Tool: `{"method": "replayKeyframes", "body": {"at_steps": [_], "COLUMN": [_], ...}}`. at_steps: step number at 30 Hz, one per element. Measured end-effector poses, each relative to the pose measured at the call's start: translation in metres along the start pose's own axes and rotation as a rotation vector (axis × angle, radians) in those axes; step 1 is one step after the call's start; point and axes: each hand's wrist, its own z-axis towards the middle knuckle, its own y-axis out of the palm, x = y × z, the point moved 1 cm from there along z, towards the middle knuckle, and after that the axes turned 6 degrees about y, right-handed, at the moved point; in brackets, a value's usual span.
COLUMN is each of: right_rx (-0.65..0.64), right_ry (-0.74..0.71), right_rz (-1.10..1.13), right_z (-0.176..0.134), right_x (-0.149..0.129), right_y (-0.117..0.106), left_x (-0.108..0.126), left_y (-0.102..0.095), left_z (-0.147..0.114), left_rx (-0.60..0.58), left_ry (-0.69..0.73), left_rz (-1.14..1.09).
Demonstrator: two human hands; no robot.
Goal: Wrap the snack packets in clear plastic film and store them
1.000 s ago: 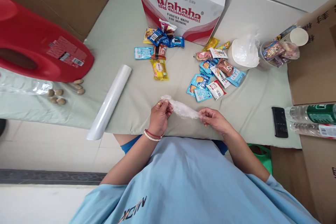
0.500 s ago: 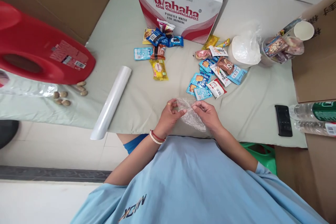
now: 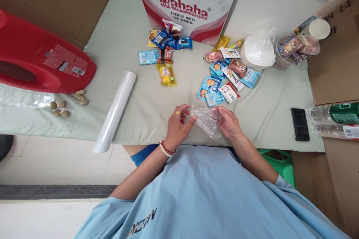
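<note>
Since half a second ago the person's hands have drawn a little apart, and the crumpled clear plastic (image 3: 208,120), then bunched between both sets of fingertips, has spread wider. The left hand (image 3: 178,125) has loosened: its thumb stands away from the curled fingers, the thumb tip at the plastic's left edge, and whether it touches cannot be told. The right hand (image 3: 229,124) grasps the plastic's right edge between thumb and fingers. The plastic thus lies between the two hands, its lower part hanging down beside the right fingers; whether it rests on the cloth is unclear.

Just beyond the right fingertips lies a light blue sachet (image 3: 214,99), with a white-and-red packet (image 3: 229,93) beside it. Farther out ahead of the left fingers is a yellow packet (image 3: 166,74). A white roll (image 3: 115,112) lies to the left of the left fingers, well apart from them, and a black phone (image 3: 300,124) lies well to the right of the right ones.
</note>
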Motion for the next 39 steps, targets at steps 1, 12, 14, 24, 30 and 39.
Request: {"method": "replayKeyframes", "body": {"at_steps": [1,12,14,24,30,39], "right_rx": [-0.025,0.158,0.19,0.168,0.052,-0.156], "right_ry": [0.002,-0.115,-0.124,-0.145,-0.099,-0.08], "right_rz": [-0.008,-0.034,-0.017,-0.105,-0.11,-0.041], "right_z": [-0.001,0.002,0.004,0.008,0.0,0.014], "right_x": [0.0,-0.008,-0.008,-0.008,-0.027,-0.045], "right_y": [0.003,-0.02,-0.028,-0.023,-0.006,0.011], "left_x": [0.002,-0.023,-0.028,-0.033,-0.018,-0.024], "left_y": [0.005,-0.014,-0.03,-0.053,-0.035,-0.024], "left_z": [0.001,0.003,-0.006,-0.038,-0.024,-0.005], "left_rx": [-0.022,0.149,0.224,0.197,-0.096,-0.197], "left_ry": [0.004,-0.197,-0.256,-0.085,0.181,-0.26], "left_rz": [0.019,-0.341,-0.445,0.019,0.253,-0.09]}}
